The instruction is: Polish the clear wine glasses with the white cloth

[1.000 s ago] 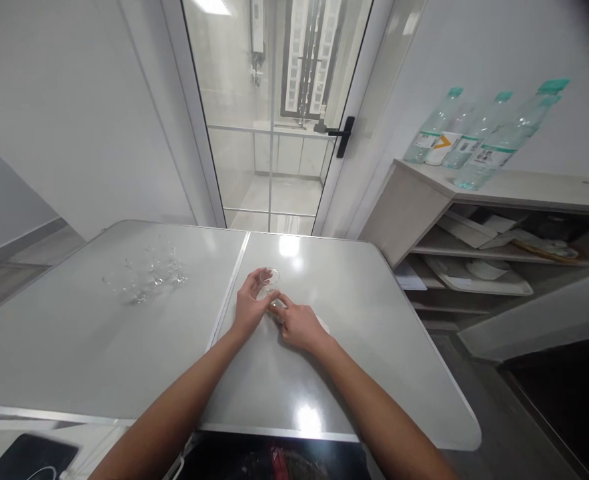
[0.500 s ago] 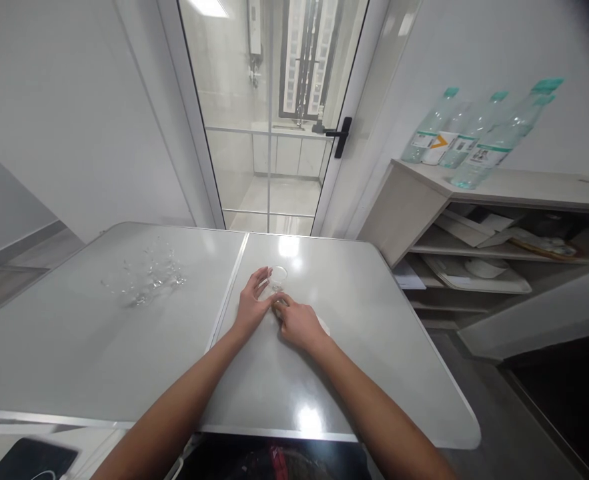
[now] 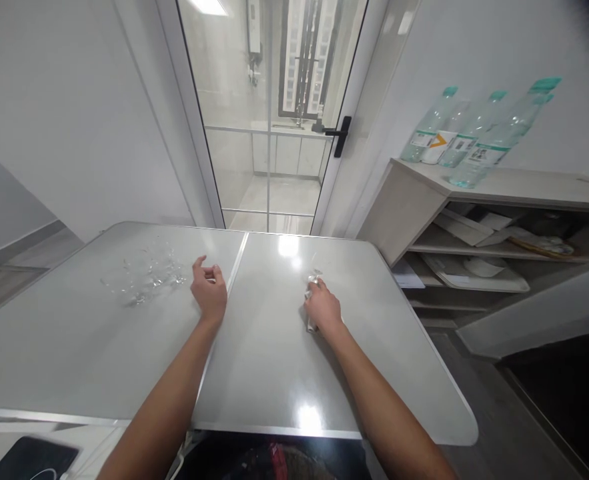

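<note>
My right hand (image 3: 323,308), on the right half of the table, has its fingers closed on a small clear, glass-like piece (image 3: 315,272). Its thin see-through top juts out beyond my fingertips. A whitish, shiny part shows below the same hand; whether it belongs to that piece I cannot tell. Left of the table seam, my left hand (image 3: 209,291) is raised with fingers loosely bent and apart, and nothing shows in it. Just beyond it to the left stands a cluster of several clear, thin-rimmed pieces (image 3: 149,280), hard to separate by eye.
The grey table (image 3: 269,373) has a metal seam and edging. A glass door (image 3: 289,153) with a black handle is behind it. At right, a shelf unit (image 3: 419,193) carries several plastic bottles (image 3: 481,153). A black device (image 3: 37,463) lies below the table's front left edge.
My hands were together around a clear round-rimmed piece near the table's middle. They have parted: the left moved left toward the cluster, the right moved right with the piece.
</note>
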{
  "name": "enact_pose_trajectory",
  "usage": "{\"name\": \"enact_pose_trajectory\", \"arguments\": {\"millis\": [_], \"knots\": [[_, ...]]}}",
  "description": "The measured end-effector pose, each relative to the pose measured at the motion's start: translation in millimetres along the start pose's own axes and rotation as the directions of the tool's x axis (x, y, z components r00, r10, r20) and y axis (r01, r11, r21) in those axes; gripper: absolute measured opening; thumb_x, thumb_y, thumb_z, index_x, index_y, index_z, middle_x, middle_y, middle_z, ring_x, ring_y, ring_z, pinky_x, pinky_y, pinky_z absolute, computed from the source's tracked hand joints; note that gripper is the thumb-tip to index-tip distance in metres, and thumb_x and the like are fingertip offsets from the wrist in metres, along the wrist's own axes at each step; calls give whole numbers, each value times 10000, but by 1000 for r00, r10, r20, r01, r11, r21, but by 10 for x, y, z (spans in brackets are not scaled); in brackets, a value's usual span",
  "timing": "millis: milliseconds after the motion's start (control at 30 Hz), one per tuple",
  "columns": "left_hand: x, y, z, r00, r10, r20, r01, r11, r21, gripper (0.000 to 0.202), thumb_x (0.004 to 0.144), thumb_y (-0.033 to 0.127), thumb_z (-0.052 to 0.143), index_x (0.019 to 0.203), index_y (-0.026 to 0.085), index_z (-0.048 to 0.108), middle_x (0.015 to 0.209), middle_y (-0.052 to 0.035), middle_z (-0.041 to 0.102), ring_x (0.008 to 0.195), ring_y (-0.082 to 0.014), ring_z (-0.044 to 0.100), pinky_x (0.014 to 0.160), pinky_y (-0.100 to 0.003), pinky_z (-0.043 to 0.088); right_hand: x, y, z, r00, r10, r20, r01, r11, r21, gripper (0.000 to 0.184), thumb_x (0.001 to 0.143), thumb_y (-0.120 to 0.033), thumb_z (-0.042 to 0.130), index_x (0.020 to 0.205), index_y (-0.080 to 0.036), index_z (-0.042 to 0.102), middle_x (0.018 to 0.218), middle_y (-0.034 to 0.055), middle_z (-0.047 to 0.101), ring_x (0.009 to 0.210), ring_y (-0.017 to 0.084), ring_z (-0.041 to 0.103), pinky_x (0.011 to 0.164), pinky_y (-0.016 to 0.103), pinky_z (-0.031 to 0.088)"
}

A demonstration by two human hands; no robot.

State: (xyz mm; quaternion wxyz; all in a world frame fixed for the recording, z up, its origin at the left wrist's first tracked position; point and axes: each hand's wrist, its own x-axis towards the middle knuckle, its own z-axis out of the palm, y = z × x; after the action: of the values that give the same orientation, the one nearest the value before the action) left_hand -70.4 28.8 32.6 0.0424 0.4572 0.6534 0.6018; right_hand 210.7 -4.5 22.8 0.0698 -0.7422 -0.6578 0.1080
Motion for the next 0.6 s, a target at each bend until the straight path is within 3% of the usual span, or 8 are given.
{"name": "enact_pose_trajectory", "arguments": {"millis": [167,300,433,600], "knots": [[242,-93,-181,993,16,-120,15,967,255,641,949,240,572,1549,181,355,800,-3,678,705,-192,651,761,-303,493,25,61,-3,995,94,-34,-94,996,-1,401,902,-163,491,1276,-140,634,1546,233,466,962,274,746,789,364,524],[340,-172,-243,988,-26,-154,77,938,338,785,933,241,593,1610,184,200,777,21,679,687,-208,643,773,-330,489,-15,32,-29,985,155,-81,-155,988,7,352,929,-175,480,1236,-130,645,1420,230,533,943,264,736,778,346,502],[375,-210,-253,985,-65,-158,120,921,371,680,908,250,618,1531,187,353,777,-6,697,747,-239,668,783,-345,486,-75,-34,-74,959,166,-228,-163,986,31,288,962,-203,456,1137,-176,682,1271,151,573,851,219,700,725,323,454],[365,-200,-247,990,-40,-135,90,914,395,346,930,269,594,1269,224,540,818,-29,707,759,-235,671,785,-341,479,-119,-112,-30,949,-9,-316,28,998,56,204,911,-166,489,978,-195,679,1107,67,585,716,150,577,615,287,345]]}}
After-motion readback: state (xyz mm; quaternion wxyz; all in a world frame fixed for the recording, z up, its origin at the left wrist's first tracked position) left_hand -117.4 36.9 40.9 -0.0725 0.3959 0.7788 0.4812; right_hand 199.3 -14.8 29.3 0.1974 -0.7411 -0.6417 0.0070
